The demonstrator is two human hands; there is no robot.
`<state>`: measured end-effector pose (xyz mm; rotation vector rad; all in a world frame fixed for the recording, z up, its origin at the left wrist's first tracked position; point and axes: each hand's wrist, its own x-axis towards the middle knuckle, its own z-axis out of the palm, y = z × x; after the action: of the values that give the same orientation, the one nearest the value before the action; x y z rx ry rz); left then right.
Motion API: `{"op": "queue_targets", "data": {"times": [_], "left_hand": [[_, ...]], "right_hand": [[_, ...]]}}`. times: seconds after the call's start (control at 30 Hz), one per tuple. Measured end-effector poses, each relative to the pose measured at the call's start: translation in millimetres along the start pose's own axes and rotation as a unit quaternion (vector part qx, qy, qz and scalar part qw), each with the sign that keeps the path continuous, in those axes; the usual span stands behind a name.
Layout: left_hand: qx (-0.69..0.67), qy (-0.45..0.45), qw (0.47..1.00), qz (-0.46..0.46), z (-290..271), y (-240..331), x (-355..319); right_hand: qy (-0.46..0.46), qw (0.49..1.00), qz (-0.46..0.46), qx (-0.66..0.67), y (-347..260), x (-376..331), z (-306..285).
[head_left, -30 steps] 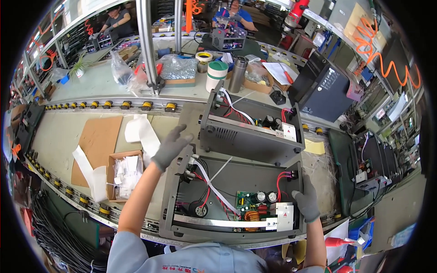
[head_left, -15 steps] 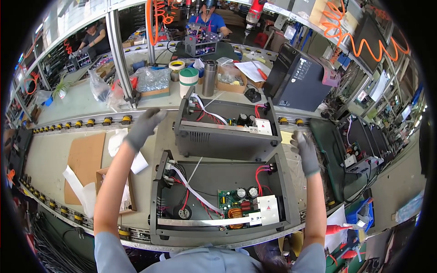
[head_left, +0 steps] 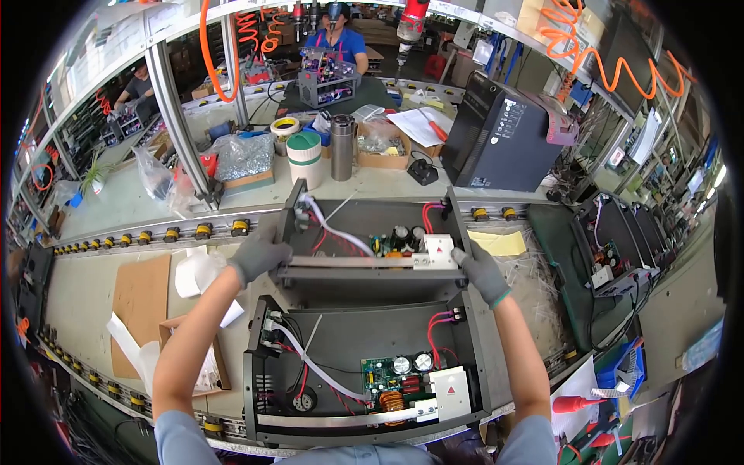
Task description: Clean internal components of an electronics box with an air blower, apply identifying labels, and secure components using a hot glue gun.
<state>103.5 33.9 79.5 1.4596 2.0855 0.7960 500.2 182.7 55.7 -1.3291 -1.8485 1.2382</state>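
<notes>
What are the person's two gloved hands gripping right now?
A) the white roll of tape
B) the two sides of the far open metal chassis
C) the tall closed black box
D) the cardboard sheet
B: the left hand and the right hand each clasp one side of the far open chassis.

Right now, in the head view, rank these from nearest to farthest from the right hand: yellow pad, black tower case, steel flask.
From the right hand:
1. Yellow pad, just beyond it, slightly right.
2. Black tower case, farther back on the bench.
3. Steel flask, back left.
</notes>
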Motion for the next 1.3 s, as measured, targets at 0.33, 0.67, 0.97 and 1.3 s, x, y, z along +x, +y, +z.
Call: {"op": "queue_targets", "data": {"times": [0.33,0.67,0.97,1.3], "left_hand": [[0.182,-0.022,0.86,0.476,70,92,57],[0.201,-0.128,0.842,0.484,114,95,71],[0.191,-0.14,0.876,0.419,110,95,64],[0.218,-0.164,0.843,0.463,102,99,65]], "right_hand": [[0.247,0.922,-0.264,-0.142,-46,-87,-38],[0.712,0.699,-0.043,-0.055,107,-376,-33],[0.805,0.529,0.188,-0.193,234,-486,-186],[0.66,0.669,0.317,-0.129,242,-485,-297]]}}
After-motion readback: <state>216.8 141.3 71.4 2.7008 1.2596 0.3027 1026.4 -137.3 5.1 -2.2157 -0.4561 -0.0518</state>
